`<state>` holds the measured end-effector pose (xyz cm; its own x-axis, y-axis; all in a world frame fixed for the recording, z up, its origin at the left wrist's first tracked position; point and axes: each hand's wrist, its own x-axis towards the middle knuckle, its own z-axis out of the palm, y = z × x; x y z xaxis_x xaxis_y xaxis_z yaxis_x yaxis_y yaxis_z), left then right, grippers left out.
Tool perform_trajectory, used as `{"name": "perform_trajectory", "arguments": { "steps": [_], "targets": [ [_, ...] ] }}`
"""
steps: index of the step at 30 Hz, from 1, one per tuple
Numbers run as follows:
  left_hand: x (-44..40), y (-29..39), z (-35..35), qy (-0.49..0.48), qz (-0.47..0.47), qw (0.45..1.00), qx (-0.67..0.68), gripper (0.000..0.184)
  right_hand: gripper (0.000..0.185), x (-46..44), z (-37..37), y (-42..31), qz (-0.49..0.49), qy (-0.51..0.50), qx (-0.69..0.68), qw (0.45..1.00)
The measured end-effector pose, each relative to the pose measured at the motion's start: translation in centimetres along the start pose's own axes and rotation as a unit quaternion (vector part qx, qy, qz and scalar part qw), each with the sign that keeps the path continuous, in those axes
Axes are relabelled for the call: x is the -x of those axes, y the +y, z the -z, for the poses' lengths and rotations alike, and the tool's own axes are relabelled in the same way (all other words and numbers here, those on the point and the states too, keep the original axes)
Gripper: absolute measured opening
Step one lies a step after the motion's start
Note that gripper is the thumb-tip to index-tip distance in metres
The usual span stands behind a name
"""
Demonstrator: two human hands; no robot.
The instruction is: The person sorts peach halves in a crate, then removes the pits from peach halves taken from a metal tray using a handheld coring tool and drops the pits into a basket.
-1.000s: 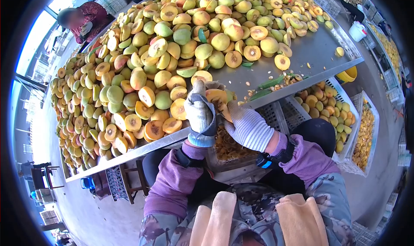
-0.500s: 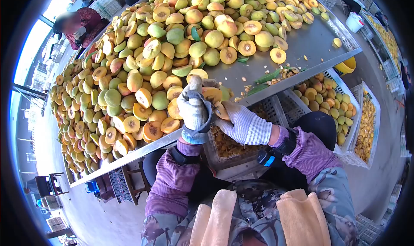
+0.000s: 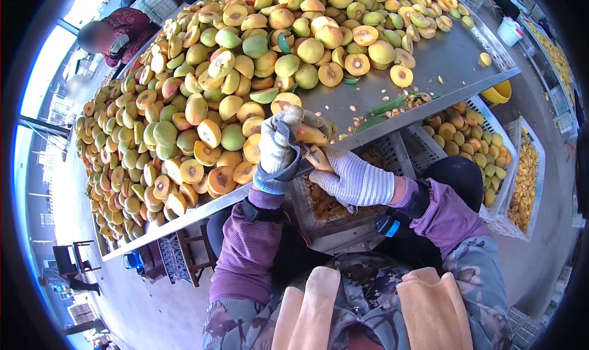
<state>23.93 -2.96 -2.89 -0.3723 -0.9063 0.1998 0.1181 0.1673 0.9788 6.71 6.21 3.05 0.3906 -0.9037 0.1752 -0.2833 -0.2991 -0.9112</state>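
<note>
My left hand (image 3: 279, 142), in a grey-white glove, is closed around a piece of orange-fleshed fruit (image 3: 311, 135) just over the table's front edge. My right hand (image 3: 353, 177), in a striped glove, is pinched at the lower side of that fruit; a small curved orange piece (image 3: 318, 158) shows at its fingertips. Whether it also grips a tool is hidden. Beyond both hands, a large heap of halved yellow-green fruit (image 3: 215, 104) covers much of the metal table (image 3: 429, 61).
Below the table edge stands a crate (image 3: 313, 224) with orange scraps. To the right are a white crate of fruit (image 3: 503, 141), another of orange pieces (image 3: 532, 209) and a yellow bucket (image 3: 498, 93). A person (image 3: 116, 34) sits at the far left.
Both hands stay together at the fruit, with small shifts of the fingers and wrists. The fruit piece is tilted a little differently. The view has swayed slightly.
</note>
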Motion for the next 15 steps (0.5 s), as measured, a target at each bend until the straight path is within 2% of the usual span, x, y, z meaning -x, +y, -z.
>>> {"name": "perform_trajectory", "arguments": {
  "steps": [2,3,4,5,7,9,10,11,12,15],
  "targets": [
    [-0.1,0.0,-0.4,0.011,-0.026,0.998,-0.054,0.042,0.03,0.1,-0.2,0.6,0.013,0.002,0.026,1.0],
    [-0.3,4.1,-2.7,0.032,-0.032,0.998,-0.037,0.046,0.03,0.1,-0.3,0.7,0.019,0.004,0.039,0.999],
    [-0.3,6.4,-4.0,0.053,-0.038,0.998,-0.019,0.053,0.03,0.2,0.1,-0.1,-0.021,-0.01,0.009,1.0],
    [-0.3,6.5,-4.2,0.043,-0.028,0.999,0.006,0.052,0.029,0.3,0.7,-1.5,-0.06,-0.024,-0.021,0.998],
    [-0.2,6.8,-4.4,0.022,-0.01,0.998,0.055,0.05,0.029,0.5,0.8,-2.0,-0.062,-0.016,-0.036,0.997],
    [0.1,6.9,-4.9,0.045,-0.043,0.998,0.031,0.05,0.028,1.0,-0.2,-0.9,0.01,0.031,-0.008,0.999],
    [0.3,6.9,-5.3,0.055,-0.059,0.997,0.02,0.05,0.029,1.3,-0.4,-0.8,-0.009,0.032,0.015,0.999],
    [0.6,7.1,-5.9,0.08,0.006,0.996,0.041,0.052,0.031,1.7,-0.7,-0.8,-0.029,0.033,0.038,0.998],
    [0.8,7.4,-6.0,0.059,0.002,0.997,0.049,0.048,0.032,2.0,-0.8,-1.0,-0.05,0.035,0.061,0.996],
    [1.2,8.4,-5.8,-0.003,-0.021,0.997,0.079,0.041,0.027,3.1,-0.7,-1.6,-0.027,0.037,0.007,0.999]
  ]
}}
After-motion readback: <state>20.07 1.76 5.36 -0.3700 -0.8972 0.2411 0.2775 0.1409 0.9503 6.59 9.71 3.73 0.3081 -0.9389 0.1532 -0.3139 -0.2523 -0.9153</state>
